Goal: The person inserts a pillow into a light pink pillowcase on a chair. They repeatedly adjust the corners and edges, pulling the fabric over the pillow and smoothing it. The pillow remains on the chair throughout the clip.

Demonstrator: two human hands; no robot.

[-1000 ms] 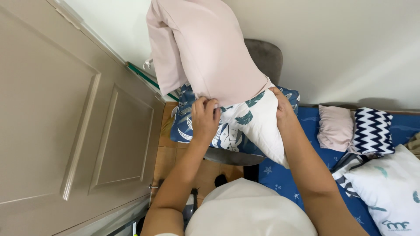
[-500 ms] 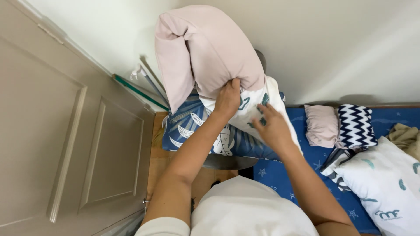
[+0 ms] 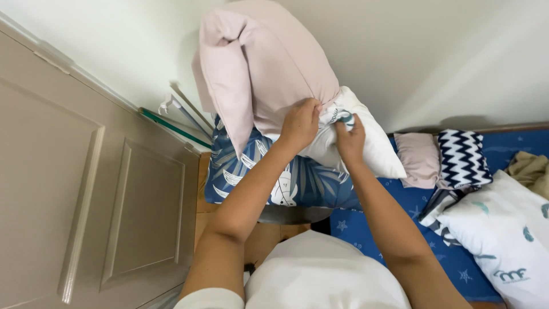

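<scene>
Looking down, I see a beige panelled door [image 3: 86,200] filling the left side, with thin rods in green and white [image 3: 177,117] leaning into the corner between it and the pale wall [image 3: 457,51]. A dark blue cushion with white leaf prints [image 3: 297,183] sits right under my arms, on a round grey seat [image 3: 291,214] whose edge just shows. To the right lies a blue star-patterned bedsheet [image 3: 412,223], carrying a small pink cushion [image 3: 420,160], a black-and-white zigzag cushion [image 3: 463,157], a white pillow with teal marks [image 3: 509,234] and an olive cloth [image 3: 532,169] at the frame edge.

Room is tight: door on the left, wall straight ahead, bed edge on the right; the only open gap is the wooden floor strip [image 3: 269,240] below the seat.

I hold a dusty pink fabric pillowcase [image 3: 269,68] up against the wall, above the blue cushion, bulging and creased, with a white printed pillow [image 3: 366,143] poking out of its lower right opening. My left hand [image 3: 300,123] has its fingers curled, gripping the pink hem. My right hand [image 3: 350,137] pinches the white pillow's corner between thumb and fingers.
</scene>
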